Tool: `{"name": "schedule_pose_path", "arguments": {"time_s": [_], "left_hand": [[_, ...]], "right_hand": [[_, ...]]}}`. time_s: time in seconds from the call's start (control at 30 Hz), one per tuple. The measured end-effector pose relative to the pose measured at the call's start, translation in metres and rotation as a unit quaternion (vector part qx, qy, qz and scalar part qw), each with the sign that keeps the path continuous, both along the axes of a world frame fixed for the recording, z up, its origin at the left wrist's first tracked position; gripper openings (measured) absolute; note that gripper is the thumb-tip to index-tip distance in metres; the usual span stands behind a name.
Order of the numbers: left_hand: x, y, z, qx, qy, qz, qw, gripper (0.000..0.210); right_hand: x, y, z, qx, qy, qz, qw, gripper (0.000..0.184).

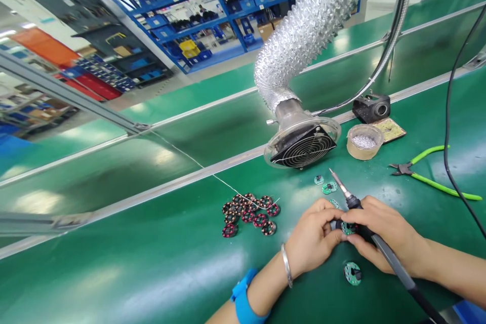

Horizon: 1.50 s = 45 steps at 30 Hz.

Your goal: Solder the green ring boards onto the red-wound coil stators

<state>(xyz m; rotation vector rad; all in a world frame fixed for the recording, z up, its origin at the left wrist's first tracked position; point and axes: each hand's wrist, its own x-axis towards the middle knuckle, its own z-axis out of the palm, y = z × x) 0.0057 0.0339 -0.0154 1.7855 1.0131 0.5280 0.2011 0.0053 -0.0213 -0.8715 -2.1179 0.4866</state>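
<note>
- Location: the circuit board (348, 228) is sitting between the two hands, above the green bench (159, 268), just beyond a loose board.
- Left hand (317, 235): thumb and fingers are pinching the circuit board's edge area (a dark part is showing there too, too covered to identify).
- Right hand (391, 235): it is grasping the soldering iron (393, 257), while its thumb and fingertips are steadying the circuit board; the iron's tip is pointing away from both hands.
- Handling, judged: the circuit board is looking light, stiff and rather fragile, its smooth face probably offering little friction. The rim is presenting the safest hold; pressing on mounted parts is risking damage. The iron is calling for a grip on its dark handle, never the metal.
- Count, boards: one is being held; four loose boards are lying about, three beyond the hands, one nearer (353, 273).
- Count, wound rings (248, 215): about a dozen are lying clustered; overlap is preventing an exact figure.
- Count, others: one pair of green-handled cutters (404, 168), one round tub (362, 150) and one fan hood (304, 148) are standing or lying beyond.
</note>
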Motion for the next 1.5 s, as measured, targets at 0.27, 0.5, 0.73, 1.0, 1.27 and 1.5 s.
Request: {"name": "schedule_pose_path", "arguments": {"time_s": [0.27, 0.5, 0.73, 1.0, 1.27, 1.5], "left_hand": [[-0.007, -0.021, -0.002, -0.004, -0.022, 0.053, 0.998, 0.006], [0.005, -0.027, 0.001, -0.025, -0.024, 0.109, 0.993, 0.008], [0.007, -0.023, 0.005, -0.072, -0.034, 0.126, 0.989, 0.009], [0.008, -0.025, 0.009, -0.053, -0.023, 0.128, 0.990, 0.010], [0.011, -0.028, 0.008, -0.006, -0.004, 0.140, 0.990, 0.013], [0.013, -0.028, 0.010, -0.012, 0.014, 0.149, 0.989, 0.014]], "right_hand": [[0.001, -0.001, 0.001, -0.013, -0.006, 0.019, 1.000, 0.038], [0.006, -0.002, -0.002, -0.030, 0.006, 0.024, 0.999, 0.040], [0.005, 0.000, -0.002, 0.011, 0.020, 0.060, 0.998, 0.036], [0.008, -0.002, 0.002, 0.029, -0.023, 0.068, 0.997, 0.036], [0.012, -0.002, 0.011, 0.058, 0.012, 0.020, 0.998, 0.042], [0.022, -0.019, 0.029, 0.007, 0.080, 0.004, 0.997, 0.035]]}}
